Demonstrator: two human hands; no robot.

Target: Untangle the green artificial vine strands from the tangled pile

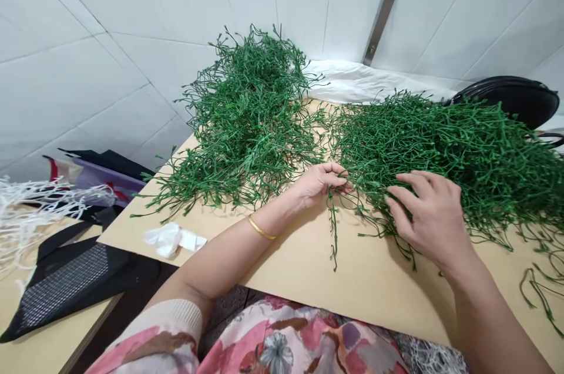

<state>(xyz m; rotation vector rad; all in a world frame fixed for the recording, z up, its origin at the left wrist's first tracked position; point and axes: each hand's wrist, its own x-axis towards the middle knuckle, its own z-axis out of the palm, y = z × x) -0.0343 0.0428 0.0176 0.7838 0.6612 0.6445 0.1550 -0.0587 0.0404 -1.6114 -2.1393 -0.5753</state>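
Between the thumb and fingers of my left hand (324, 185) is a small bunch of green cords (333, 224), its ends dangling over the table. Thin and knotted at the tips, these cords match those in the two heaps. My right hand (425, 215) hovers at the front edge of the right heap (423, 145), fingers curved and apart, with nothing visible held in them. Behind my left hand rises the left heap (251, 110), taller and more tangled. A few loose green cords (540, 292) lie at the far right of the table.
The wooden table (352, 286) stands against a white tiled wall. Crumpled white tissue (170, 239) lies near its left edge. A black round bag (506, 98) sits behind the right heap. On a lower surface at left are white cords (39, 204) and a black mesh item (74, 280).
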